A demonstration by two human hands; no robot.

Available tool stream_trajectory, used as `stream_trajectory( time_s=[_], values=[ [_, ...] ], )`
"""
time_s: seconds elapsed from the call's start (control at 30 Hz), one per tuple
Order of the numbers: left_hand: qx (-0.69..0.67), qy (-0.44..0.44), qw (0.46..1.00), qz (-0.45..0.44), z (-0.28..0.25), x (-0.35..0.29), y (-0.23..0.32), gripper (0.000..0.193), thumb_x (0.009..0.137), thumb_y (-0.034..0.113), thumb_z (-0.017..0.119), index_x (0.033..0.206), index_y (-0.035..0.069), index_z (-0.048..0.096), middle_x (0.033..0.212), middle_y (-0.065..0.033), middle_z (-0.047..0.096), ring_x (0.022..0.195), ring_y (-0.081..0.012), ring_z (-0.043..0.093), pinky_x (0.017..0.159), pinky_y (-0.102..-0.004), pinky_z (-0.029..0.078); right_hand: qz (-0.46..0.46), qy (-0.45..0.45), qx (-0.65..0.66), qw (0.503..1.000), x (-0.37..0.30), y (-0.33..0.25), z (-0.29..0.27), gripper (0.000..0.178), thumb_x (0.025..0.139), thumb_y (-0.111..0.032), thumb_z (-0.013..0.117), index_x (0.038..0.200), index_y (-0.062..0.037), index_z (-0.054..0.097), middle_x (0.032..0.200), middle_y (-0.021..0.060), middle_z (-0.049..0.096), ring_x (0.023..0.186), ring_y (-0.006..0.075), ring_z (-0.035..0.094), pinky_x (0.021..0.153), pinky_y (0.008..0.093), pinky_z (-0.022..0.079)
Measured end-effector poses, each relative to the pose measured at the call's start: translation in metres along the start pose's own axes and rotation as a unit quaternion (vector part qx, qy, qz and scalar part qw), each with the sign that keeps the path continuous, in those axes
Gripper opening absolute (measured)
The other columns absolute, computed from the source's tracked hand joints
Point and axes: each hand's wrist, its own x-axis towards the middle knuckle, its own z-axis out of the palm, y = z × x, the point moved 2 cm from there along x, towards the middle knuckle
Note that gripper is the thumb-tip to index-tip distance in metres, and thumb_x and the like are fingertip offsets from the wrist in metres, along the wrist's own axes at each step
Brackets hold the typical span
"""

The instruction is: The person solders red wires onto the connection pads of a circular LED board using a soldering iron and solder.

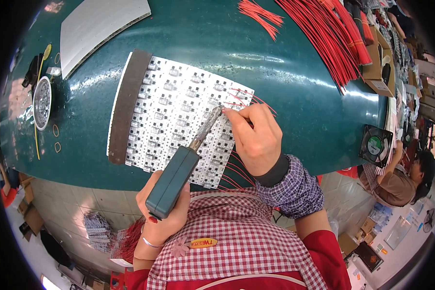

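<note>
My left hand is wrapped round the dark green handle of a soldering gun. Its silvery barrel slants up and right, and the tip meets a white circuit board panel close to my right fingertips. With thumb and forefinger, my right hand pinches the end of a thin red wire at the panel's right side. Several other red wires stick out from that same edge. Rows of small dark and metallic parts cover the panel. Across its left end lies a dark brown bar.
A white bowl sits at the left, near rubber bands. A pale flat panel lies at the far left. Red wire bundles and an open cardboard box occupy the far right. A black fan stands right, near another person.
</note>
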Motion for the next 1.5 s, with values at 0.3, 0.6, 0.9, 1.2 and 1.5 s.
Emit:
stream_trajectory(
  time_s=[0.3,0.6,0.9,1.2,1.5],
  values=[
    [-0.012,0.043,0.999,0.005,-0.003,-0.013,-0.013,0.026,0.078,-0.005,0.073,0.103,-0.005,0.07,0.092,-0.014,0.069,0.07,-0.0213,0.066,0.063,-0.0305,0.053,-0.003,0.006,-0.008,1.0,0.0,0.0,0.0,0.034,0.073,0.004,0.066,0.107,0.0057,0.068,0.088,0.0101,0.054,0.082,0.0258,0.056,0.067,0.0351,0.05],
    [0.001,0.047,0.999,0.017,-0.006,-0.018,-0.012,0.028,0.079,-0.003,0.076,0.106,-0.006,0.07,0.098,-0.0161,0.071,0.076,-0.0212,0.07,0.067,-0.0296,0.055,0.0,0.051,0.021,0.998,0.0,-0.003,-0.009,0.032,0.07,0.012,0.072,0.1,-0.002,0.073,0.083,0.0081,0.059,0.076,0.0256,0.06,0.064,0.0364,0.049],
    [0.015,0.025,1.0,0.002,-0.005,-0.022,-0.01,0.024,0.079,-0.005,0.074,0.103,-0.007,0.07,0.098,-0.0171,0.071,0.073,-0.0224,0.069,0.065,-0.0302,0.055,0.012,0.015,0.046,0.999,-0.001,0.0,-0.007,0.03,0.071,0.011,0.072,0.098,-0.0028,0.074,0.082,0.0075,0.059,0.075,0.0248,0.06,0.064,0.0359,0.049],
    [0.008,0.014,1.0,-0.003,-0.004,-0.017,-0.005,0.019,0.078,-0.005,0.073,0.097,-0.006,0.068,0.088,-0.013,0.068,0.066,-0.0196,0.065,0.06,-0.0286,0.051,-0.004,-0.016,0.021,1.0,0.0,-0.001,-0.006,0.032,0.07,0.007,0.064,0.101,-0.0005,0.069,0.086,0.0078,0.055,0.08,0.0247,0.057,0.067,0.036,0.05],
    [0.016,0.002,1.0,-0.01,-0.005,-0.017,-0.006,0.015,0.077,-0.005,0.073,0.091,-0.004,0.066,0.083,-0.0112,0.066,0.062,-0.0214,0.064,0.059,-0.0294,0.05,-0.018,-0.027,-0.001,0.999,0.002,-0.003,-0.006,0.031,0.072,0.003,0.064,0.102,0.0024,0.069,0.086,0.0092,0.053,0.08,0.0252,0.055,0.067,0.0356,0.049]
  ],
)
